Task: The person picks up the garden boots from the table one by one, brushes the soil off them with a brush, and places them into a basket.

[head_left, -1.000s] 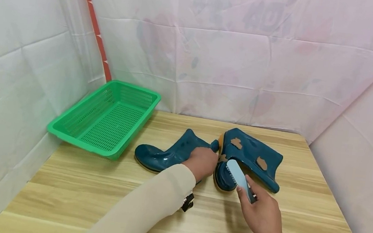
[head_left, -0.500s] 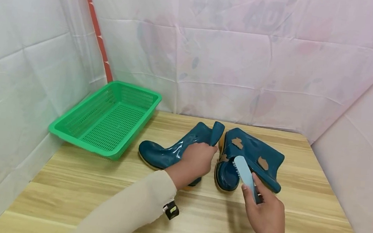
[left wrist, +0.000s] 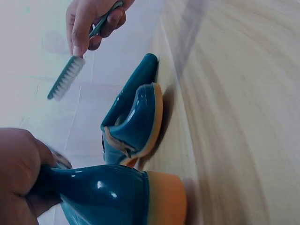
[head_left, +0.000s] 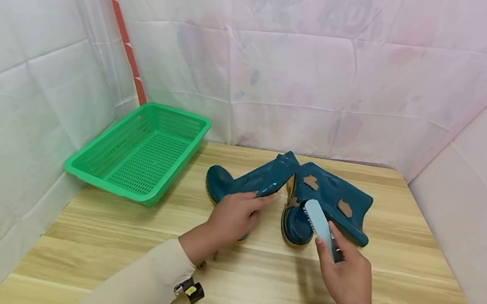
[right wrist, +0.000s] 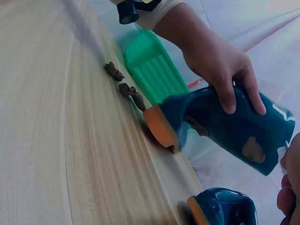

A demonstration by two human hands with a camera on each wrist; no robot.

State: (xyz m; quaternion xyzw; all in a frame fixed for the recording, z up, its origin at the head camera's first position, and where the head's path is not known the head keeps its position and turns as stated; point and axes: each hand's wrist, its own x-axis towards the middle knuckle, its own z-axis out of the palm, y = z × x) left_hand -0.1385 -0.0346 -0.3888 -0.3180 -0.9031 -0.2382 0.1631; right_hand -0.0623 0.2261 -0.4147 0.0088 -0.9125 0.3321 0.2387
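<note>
Two dark teal rubber boots are on the table. My left hand (head_left: 228, 220) grips the shaft of the left rubber boot (head_left: 249, 178), with thumb and fingers across it in the right wrist view. That boot is tilted, its heel (left wrist: 164, 199) low, and a brown patch (right wrist: 253, 150) marks its shaft. The other boot (head_left: 328, 193) lies on its side at the right with several brown patches. My right hand (head_left: 346, 279) holds a light blue brush (head_left: 317, 218) by its handle. In the left wrist view its white bristles (left wrist: 70, 77) stand apart from the boots.
A green perforated basket (head_left: 106, 184) stands at the table's left rear. Brown lumps (right wrist: 131, 95) lie on the wooden table (head_left: 264, 293) beyond the left boot in the right wrist view. White sheeting (head_left: 287, 72) hangs around the back and sides.
The left boot has turned in my left hand: its toe moved right and away, its shaft swung up to the back. My left hand moved left and nearer. The brush shifted slightly right.
</note>
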